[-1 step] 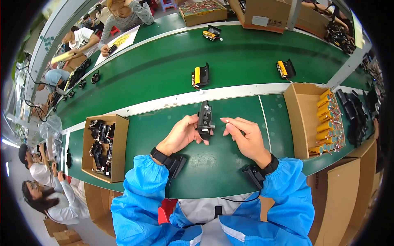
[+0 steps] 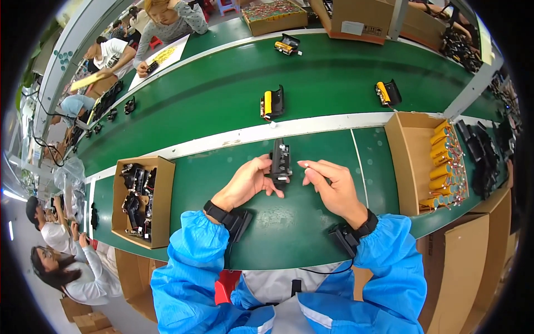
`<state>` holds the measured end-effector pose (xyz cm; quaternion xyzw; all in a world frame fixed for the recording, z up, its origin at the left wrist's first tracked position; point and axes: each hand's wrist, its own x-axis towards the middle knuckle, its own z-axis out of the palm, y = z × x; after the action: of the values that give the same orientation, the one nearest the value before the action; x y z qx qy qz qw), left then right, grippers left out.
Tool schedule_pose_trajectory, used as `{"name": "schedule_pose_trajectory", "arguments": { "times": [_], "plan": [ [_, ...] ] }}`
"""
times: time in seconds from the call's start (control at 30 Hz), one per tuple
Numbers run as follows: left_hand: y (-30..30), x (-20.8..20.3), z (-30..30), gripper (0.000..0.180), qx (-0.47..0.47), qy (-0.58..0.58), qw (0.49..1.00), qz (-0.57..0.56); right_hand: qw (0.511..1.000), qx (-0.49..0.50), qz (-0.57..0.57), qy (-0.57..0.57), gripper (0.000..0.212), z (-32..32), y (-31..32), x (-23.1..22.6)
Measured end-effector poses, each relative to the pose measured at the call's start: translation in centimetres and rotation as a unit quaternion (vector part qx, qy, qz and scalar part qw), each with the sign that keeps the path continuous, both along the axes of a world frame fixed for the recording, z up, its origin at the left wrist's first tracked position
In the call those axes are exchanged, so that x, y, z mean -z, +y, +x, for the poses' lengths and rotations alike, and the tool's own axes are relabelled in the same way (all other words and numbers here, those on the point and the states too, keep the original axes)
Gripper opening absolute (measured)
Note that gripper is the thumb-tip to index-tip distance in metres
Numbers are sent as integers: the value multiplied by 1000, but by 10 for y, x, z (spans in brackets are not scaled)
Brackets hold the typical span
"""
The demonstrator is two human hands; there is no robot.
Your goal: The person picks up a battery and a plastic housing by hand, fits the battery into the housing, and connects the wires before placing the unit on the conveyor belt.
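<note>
My left hand (image 2: pixel 253 179) grips an open black plastic housing (image 2: pixel 276 158) with small electronic parts along its right side. The housing stands lengthwise above the green table, its lower end over my fingers. To its right, apart from it, my right hand (image 2: pixel 334 186) is closed in a pinch. A tiny white spot shows between its thumb and index finger, too small to name. Both wrists wear black straps with dark box-shaped devices.
A cardboard box (image 2: pixel 166 195) of black housings stands at left; another (image 2: pixel 400 161) with yellow battery cells stands at right. Beyond the white rail (image 2: pixel 222 140), housings with yellow cells (image 2: pixel 272 103) lie on the green belt (image 2: pixel 328 78). Several people sit at the far side and left.
The black housing has turned slightly in my left hand, and the fingers under it have shifted. My right hand has hardly moved.
</note>
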<state>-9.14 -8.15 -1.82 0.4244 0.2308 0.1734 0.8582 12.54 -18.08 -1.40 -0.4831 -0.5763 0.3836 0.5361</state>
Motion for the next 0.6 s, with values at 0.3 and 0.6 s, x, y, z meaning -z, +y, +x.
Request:
{"name": "schedule_pose_trajectory", "arguments": {
  "times": [0.3,0.6],
  "plan": [
    [-8,-11,9,43,-10,181,983,-1,988,-35,120,-89,18,-13,5,13],
    [-18,-23,1,30,-93,393,835,374,1000,-25,0,3,9,-14,-3,-3]
  ]
}}
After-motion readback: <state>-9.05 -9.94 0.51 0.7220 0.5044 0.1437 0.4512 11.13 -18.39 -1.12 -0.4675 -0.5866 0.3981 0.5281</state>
